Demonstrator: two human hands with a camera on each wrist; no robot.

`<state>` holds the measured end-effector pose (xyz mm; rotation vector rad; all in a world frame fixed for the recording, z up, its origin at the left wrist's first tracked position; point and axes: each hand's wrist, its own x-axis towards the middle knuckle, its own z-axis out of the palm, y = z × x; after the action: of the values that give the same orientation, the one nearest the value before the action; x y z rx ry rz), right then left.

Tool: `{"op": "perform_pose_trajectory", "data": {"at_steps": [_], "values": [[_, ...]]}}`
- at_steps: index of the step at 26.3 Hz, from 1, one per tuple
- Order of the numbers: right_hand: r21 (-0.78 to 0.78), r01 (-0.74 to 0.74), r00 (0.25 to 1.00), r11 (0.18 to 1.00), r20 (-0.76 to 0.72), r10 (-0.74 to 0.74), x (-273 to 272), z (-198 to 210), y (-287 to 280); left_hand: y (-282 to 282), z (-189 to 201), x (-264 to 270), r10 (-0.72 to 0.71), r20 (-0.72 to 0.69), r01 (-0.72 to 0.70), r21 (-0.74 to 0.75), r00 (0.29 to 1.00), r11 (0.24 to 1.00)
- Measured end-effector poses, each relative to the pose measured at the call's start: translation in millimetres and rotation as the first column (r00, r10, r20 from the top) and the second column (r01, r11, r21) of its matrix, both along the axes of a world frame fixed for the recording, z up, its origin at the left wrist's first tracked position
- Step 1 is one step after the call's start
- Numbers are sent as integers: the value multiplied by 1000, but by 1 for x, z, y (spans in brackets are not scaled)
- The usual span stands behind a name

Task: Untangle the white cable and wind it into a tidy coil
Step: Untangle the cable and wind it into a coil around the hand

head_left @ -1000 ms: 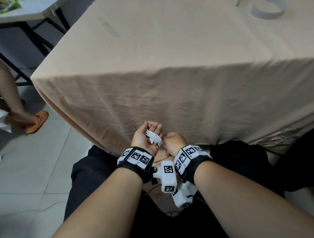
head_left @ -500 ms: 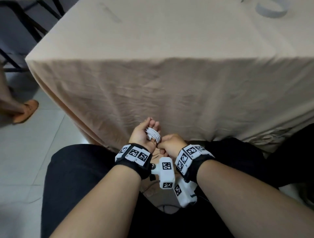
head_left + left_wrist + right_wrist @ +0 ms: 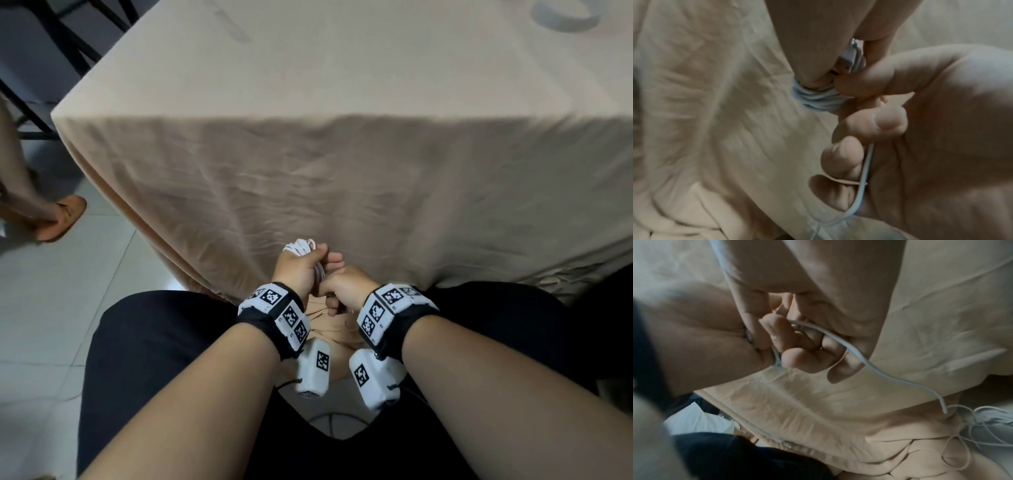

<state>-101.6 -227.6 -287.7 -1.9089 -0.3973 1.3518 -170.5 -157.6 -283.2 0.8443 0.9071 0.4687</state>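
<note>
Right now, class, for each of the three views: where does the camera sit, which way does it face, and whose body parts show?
Head: worn on the head, facing down at the draped table; forearms, left hand, right hand.
Left wrist: looks along the left hand at the coil.
Right wrist: looks along the right hand at loose cable.
Shared: all show the white cable in the grip.

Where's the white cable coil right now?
In the head view, the wound white cable coil sits in the left hand, low centre, before the beige tablecloth, beside the right hand.
</note>
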Motion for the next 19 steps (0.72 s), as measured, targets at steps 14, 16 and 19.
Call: {"op": "perform_pose_trajectory", "data": {"at_steps": [14, 16, 19], "values": [[107, 34, 976, 994, 210, -56, 44, 38, 14, -1, -6, -5, -242, -344, 318, 186, 907, 930], [176, 79, 977, 981, 181, -112, 43, 36, 15, -5, -2, -8, -311, -368, 358, 65, 876, 931], [192, 79, 976, 978, 187, -115, 37, 25, 16, -6, 3, -14, -350, -271, 367, 16, 897, 930]]}}
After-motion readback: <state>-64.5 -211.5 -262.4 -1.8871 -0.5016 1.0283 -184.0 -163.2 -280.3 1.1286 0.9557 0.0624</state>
